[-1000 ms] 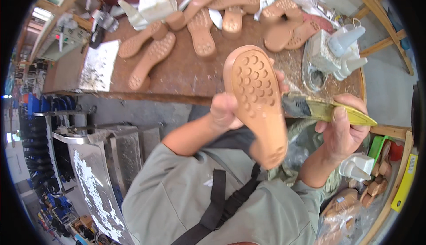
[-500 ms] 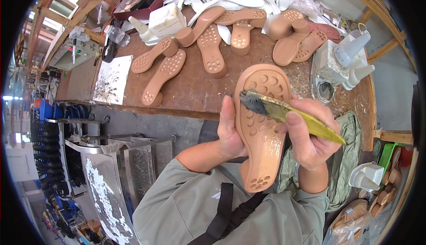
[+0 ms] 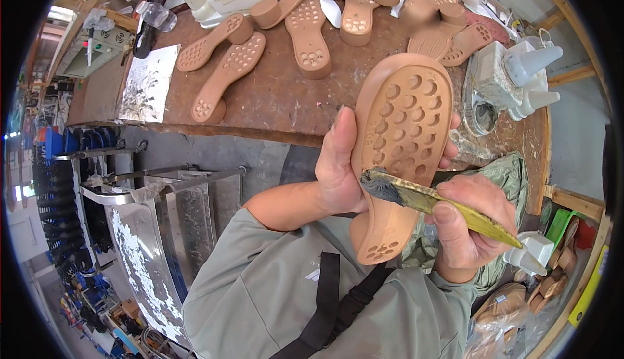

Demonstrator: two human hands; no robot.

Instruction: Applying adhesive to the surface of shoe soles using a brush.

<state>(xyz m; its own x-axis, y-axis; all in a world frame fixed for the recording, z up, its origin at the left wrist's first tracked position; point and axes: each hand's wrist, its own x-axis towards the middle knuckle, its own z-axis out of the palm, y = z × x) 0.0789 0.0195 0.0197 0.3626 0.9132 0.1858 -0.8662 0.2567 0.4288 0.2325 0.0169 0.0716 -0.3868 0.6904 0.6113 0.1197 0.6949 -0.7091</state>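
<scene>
My left hand (image 3: pixel 339 164) grips a tan heeled shoe sole (image 3: pixel 402 115) in front of me. Its thumb lies along the left edge, and fingertips show at the right edge. Round hollows cover the broad part of the sole, with smaller ones at the heel end. My right hand (image 3: pixel 478 219) is closed around a flat yellow-green brush (image 3: pixel 422 198). The brush's dark, clotted bristles lie across the sole's narrow middle, just below the large hollows. Its tapered handle end points to the lower right.
Several similar soles (image 3: pixel 307 31) lie across the brown workbench (image 3: pixel 260 99). White nozzle bottles (image 3: pixel 526 63) and an open jar (image 3: pixel 482 117) stand at its right. A stained paper sheet (image 3: pixel 149 83) lies on the left. Below it stands a metal cart (image 3: pixel 146 261).
The brush has moved down the sole from the hollows of the broad end to the narrow middle. The sole has tilted, and the bench appears higher in view.
</scene>
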